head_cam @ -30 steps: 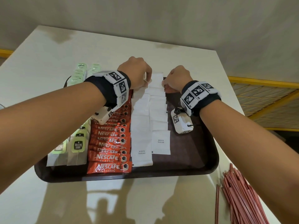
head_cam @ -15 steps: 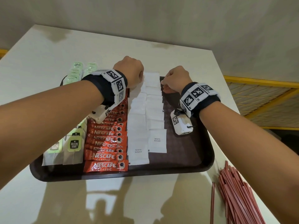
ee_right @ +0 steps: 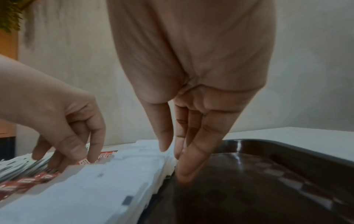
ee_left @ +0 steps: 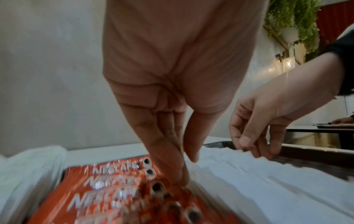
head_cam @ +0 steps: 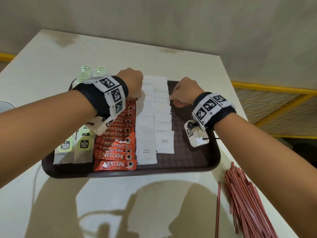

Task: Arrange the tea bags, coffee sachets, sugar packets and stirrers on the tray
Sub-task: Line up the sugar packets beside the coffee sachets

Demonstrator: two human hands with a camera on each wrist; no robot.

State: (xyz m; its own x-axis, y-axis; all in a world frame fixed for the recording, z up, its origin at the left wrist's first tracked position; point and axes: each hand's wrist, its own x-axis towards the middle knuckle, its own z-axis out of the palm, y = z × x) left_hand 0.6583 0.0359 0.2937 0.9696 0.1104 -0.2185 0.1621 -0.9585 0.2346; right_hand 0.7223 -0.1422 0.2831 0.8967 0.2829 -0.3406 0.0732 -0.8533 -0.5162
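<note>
White table (head_cam: 120, 54), beige wall (head_cam: 171, 18), yellow railing (head_cam: 274, 89) rt.

Table (head_cam: 120, 203): is being used as support.
Tray (head_cam: 212, 162): is being carried centrally.
Stirrers (head_cam: 247, 203): are being kept beside the tray.

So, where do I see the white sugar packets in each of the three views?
Head: sugar packets in two rows mid-tray, between both hands.
Left wrist: sugar packets lower right, beside the coffee sachets.
Right wrist: sugar packets lower left.
Shared landmark: the dark tray, bare to their right.
</note>
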